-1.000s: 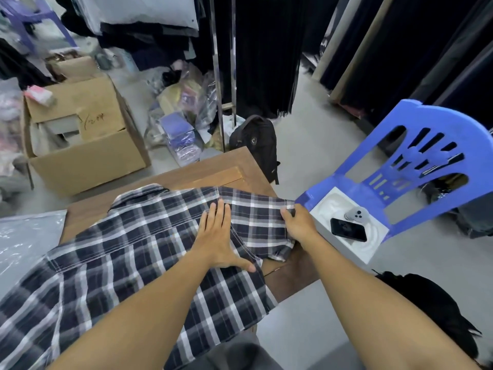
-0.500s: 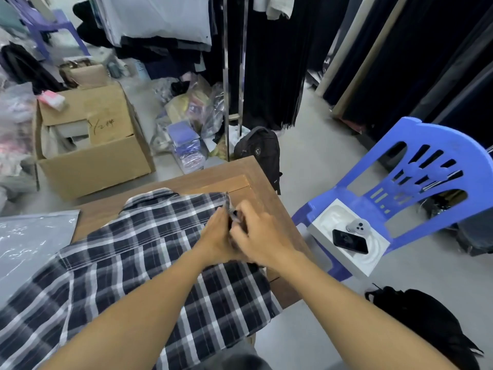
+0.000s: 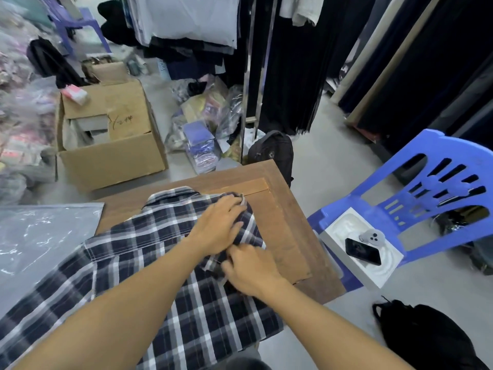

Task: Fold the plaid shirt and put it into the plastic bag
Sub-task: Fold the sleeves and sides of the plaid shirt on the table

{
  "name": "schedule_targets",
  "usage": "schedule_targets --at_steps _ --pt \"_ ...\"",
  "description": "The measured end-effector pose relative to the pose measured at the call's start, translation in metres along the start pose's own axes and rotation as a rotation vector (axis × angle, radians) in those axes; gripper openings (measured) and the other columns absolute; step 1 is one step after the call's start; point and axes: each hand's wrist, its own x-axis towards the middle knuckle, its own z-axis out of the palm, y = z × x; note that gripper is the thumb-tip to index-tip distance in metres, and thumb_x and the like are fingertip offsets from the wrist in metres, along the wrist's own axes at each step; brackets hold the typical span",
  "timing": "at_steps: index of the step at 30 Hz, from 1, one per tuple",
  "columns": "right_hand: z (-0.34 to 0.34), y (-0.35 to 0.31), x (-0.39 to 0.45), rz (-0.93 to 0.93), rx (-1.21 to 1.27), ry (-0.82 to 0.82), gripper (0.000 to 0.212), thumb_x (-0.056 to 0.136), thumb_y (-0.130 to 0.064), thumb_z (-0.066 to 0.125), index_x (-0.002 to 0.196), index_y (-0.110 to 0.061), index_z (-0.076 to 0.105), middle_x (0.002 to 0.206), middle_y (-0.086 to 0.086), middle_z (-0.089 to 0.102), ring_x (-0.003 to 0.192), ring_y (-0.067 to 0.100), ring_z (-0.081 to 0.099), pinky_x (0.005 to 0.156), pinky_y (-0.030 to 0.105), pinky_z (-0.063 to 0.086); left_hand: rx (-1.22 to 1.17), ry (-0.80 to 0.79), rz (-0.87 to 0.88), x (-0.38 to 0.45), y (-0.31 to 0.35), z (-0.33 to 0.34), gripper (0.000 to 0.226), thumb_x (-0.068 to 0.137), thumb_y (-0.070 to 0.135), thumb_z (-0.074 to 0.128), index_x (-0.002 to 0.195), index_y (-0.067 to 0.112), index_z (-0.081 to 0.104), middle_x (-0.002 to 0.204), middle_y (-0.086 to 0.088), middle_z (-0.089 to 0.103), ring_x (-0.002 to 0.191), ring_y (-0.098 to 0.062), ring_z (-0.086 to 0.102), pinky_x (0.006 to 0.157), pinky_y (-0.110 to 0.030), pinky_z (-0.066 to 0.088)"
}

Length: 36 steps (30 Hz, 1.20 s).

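Observation:
The dark blue and white plaid shirt (image 3: 149, 249) lies back up on the wooden table (image 3: 288, 231), collar toward the far edge, its lower part hanging off the near edge. Its right sleeve is folded in over the back. My left hand (image 3: 218, 225) presses flat on the folded sleeve near the shoulder, fingers touching a small tag. My right hand (image 3: 248, 268) pinches the sleeve's cuff end just below the left hand. A clear plastic bag (image 3: 40, 241) lies flat on the table's left side, beside the shirt.
A blue plastic chair (image 3: 416, 204) stands right of the table, holding a white box with a black phone (image 3: 362, 251). Behind the table stand an open cardboard box (image 3: 112, 156), a black backpack (image 3: 272, 153) and hanging garments. Another black bag (image 3: 426, 335) lies on the floor at lower right.
My right hand carried the outstretched right sleeve inward over the shirt's back. Both hands now rest on the folded sleeve, the right one lower, toward the cuff.

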Motion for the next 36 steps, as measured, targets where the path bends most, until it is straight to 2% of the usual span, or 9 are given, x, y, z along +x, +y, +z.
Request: schedule_targets --at_steps 3,6,16,20,25,27,30,33,36 --pt "-0.015 0.021 -0.003 0.09 -0.102 -0.095 0.039 0.091 -0.044 0.047 0.107 -0.01 0.06 0.106 0.013 0.069 0.096 0.036 0.066 0.067 0.038 0.042 0.274 -0.078 0.049 0.008 0.003 0.013 0.066 0.103 0.048 0.031 0.157 0.013 0.015 0.168 -0.008 0.003 0.154 -0.03 0.001 0.124 -0.047 0.008" --pt "-0.012 0.03 -0.011 0.047 -0.199 -0.297 0.045 0.093 -0.047 0.05 0.115 -0.009 0.058 0.116 0.015 0.065 0.105 0.036 0.063 0.072 0.038 0.041 0.338 -0.196 0.029 0.014 -0.002 0.028 0.072 0.101 0.057 0.009 0.157 0.015 -0.005 0.166 -0.004 -0.013 0.153 -0.026 -0.013 0.124 -0.048 -0.001" --pt "-0.011 0.027 -0.009 0.077 -0.173 -0.497 0.043 0.099 -0.044 0.046 0.127 -0.01 0.05 0.126 0.016 0.055 0.108 0.033 0.057 0.078 0.041 0.045 0.138 -0.285 -0.028 0.017 -0.018 0.045 0.075 0.098 0.064 0.007 0.157 0.022 -0.009 0.165 0.006 -0.017 0.151 -0.02 -0.019 0.123 -0.048 -0.009" --pt "-0.035 0.031 0.022 0.135 0.013 -0.544 0.025 0.096 -0.041 0.055 0.102 -0.016 0.058 0.098 0.003 0.062 0.084 0.022 0.059 0.061 0.031 0.045 0.016 -0.141 0.044 0.009 -0.03 0.018 0.062 0.104 0.047 0.025 0.158 0.022 0.012 0.167 0.002 0.008 0.153 -0.021 0.007 0.124 -0.042 0.015" --pt "-0.05 0.036 0.074 0.243 0.232 -0.095 0.009 0.097 -0.02 0.055 0.088 -0.017 0.054 0.088 0.0 0.06 0.09 0.026 0.06 0.062 0.029 0.038 0.035 0.136 -0.334 -0.042 -0.087 -0.023 0.043 0.1 0.021 0.047 0.142 0.015 0.045 0.138 -0.006 0.051 0.121 -0.025 0.049 0.1 -0.041 0.046" --pt "-0.048 0.039 0.095 0.314 0.312 0.047 0.006 0.095 -0.019 0.057 0.099 -0.015 0.054 0.102 0.005 0.061 0.104 0.032 0.059 0.078 0.033 0.045 0.106 0.147 -0.577 -0.071 -0.119 -0.037 0.037 0.097 0.022 0.051 0.132 0.012 0.053 0.127 -0.008 0.056 0.111 -0.026 0.051 0.092 -0.04 0.047" --pt "-0.041 0.049 0.114 0.428 0.364 0.066 0.033 0.094 -0.023 0.061 0.124 -0.013 0.053 0.13 0.008 0.058 0.12 0.032 0.056 0.103 0.05 0.048 0.191 0.046 -0.816 -0.115 -0.155 -0.05 0.032 0.097 0.03 0.051 0.119 0.009 0.058 0.12 -0.014 0.059 0.11 -0.034 0.05 0.09 -0.045 0.043" --pt "-0.033 0.058 0.125 0.47 0.403 0.019 0.007 0.096 -0.022 0.061 0.102 -0.019 0.06 0.114 0.007 0.068 0.104 0.029 0.064 0.098 0.05 0.052 0.197 -0.017 -0.878 -0.143 -0.171 -0.05 0.029 0.098 0.034 0.05 0.109 0.011 0.063 0.112 -0.013 0.062 0.106 -0.033 0.05 0.087 -0.044 0.041" --pt "-0.035 0.059 0.132 0.485 0.413 -0.022 0.019 0.095 -0.014 0.06 0.079 -0.025 0.058 0.092 0.005 0.068 0.09 0.028 0.065 0.091 0.05 0.056 0.154 0.029 -0.908 -0.151 -0.175 -0.045 0.021 0.098 0.031 0.051 0.101 0.014 0.064 0.105 -0.009 0.065 0.103 -0.03 0.05 0.082 -0.041 0.039"
